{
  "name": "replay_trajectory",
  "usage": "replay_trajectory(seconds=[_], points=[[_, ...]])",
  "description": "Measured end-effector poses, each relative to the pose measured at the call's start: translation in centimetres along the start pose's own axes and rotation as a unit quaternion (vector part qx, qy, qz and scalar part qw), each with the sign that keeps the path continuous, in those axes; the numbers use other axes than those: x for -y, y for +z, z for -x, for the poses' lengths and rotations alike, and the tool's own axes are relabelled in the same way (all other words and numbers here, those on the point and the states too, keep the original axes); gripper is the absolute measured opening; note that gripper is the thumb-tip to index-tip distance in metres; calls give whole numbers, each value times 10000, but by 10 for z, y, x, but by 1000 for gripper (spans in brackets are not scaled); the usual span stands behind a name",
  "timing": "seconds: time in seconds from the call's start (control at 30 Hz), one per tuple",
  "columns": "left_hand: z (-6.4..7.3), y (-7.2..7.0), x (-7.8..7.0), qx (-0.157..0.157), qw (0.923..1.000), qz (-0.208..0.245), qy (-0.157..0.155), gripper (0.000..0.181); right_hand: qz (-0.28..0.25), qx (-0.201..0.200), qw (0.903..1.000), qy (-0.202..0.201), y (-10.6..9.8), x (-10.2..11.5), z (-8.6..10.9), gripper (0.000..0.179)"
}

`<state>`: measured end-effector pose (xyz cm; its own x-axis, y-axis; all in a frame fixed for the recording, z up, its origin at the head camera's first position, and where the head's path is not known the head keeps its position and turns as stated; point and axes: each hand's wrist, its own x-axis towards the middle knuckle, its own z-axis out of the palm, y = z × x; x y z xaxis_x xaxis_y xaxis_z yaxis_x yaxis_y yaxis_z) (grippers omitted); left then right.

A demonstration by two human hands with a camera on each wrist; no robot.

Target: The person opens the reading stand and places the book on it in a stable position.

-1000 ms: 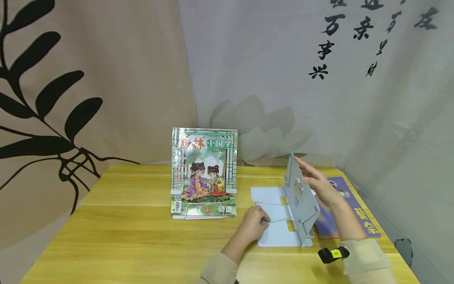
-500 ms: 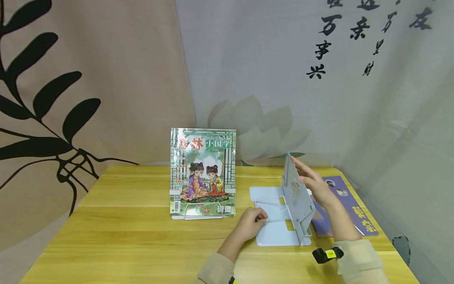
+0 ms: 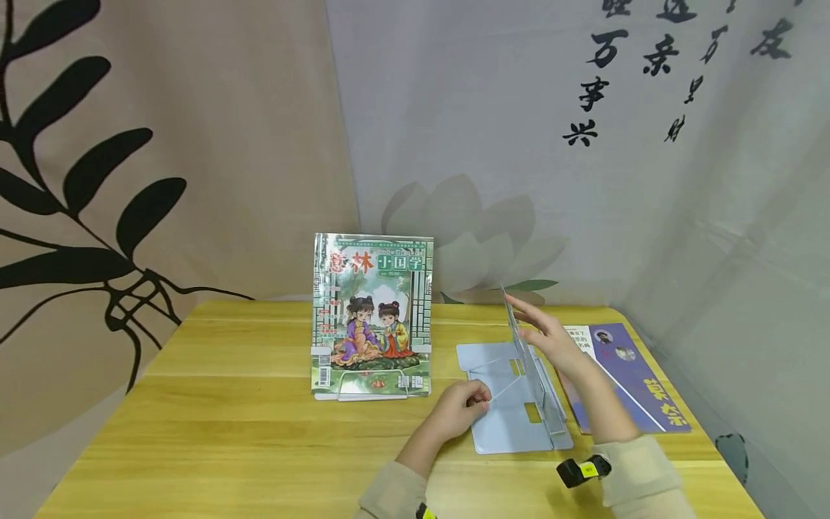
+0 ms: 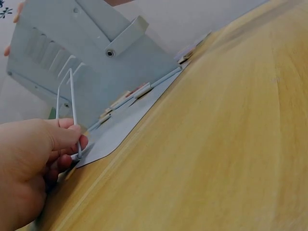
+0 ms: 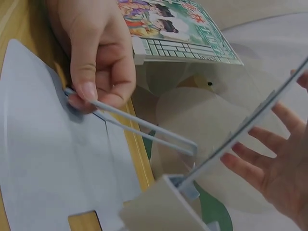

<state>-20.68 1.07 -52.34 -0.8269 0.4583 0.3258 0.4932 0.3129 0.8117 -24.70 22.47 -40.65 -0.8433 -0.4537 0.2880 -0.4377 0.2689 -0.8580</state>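
A pale grey metal book stand has its base plate [image 3: 502, 432] flat on the table, with a hinged panel [image 4: 91, 72] standing up from it. My left hand [image 3: 457, 411] pinches the end of the stand's wire support [image 4: 73, 98] between thumb and fingers. That wire slants up from the base toward the panel's slotted face; in the right wrist view its far end [image 5: 192, 147] is close to the panel, contact unclear. My right hand [image 3: 554, 346] is behind the panel, its extended fingers [image 5: 269, 139] touching the back near the upper edge.
Left of the stand, a green illustrated magazine [image 3: 372, 310] is propped on another stand. A purple book [image 3: 632, 375] lies flat at the right, partly behind my right arm. A printed cloth [image 3: 480, 144] hangs behind the wooden table [image 3: 227, 432].
The panel has tilted left over the base, and my right hand has moved left with it. The wire, lying along the base earlier, is now raised in my left hand's fingers.
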Motion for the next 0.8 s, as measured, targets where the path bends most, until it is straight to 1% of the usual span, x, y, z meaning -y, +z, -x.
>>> replay_trajectory(seconds=[0.1,0.17,0.27,0.4,0.5,0.6,0.7,0.8], points=[[-1,1,1,83,9998,24,-192,6,225,4,9997,-70,6,2,-3,56],[-1,1,0,106,9996,44,-244,7,361,-4,9993,-131,11,3,-5,56],[-1,0,0,123,9995,28,-286,6,526,0,9985,-149,17,5,-7,55],[-1,0,-1,131,9994,31,-303,5,573,-20,9983,-70,22,6,-9,55],[-1,0,-1,122,9993,115,-334,5,548,1,9985,-45,21,5,-9,55],[0,0,1,128,9991,216,-341,4,601,117,9981,57,18,4,-9,56],[3,-3,1,127,9991,302,-253,6,577,251,9978,215,13,6,-10,54],[7,-7,-3,126,9992,317,-205,11,395,317,9982,334,7,6,-12,53]])
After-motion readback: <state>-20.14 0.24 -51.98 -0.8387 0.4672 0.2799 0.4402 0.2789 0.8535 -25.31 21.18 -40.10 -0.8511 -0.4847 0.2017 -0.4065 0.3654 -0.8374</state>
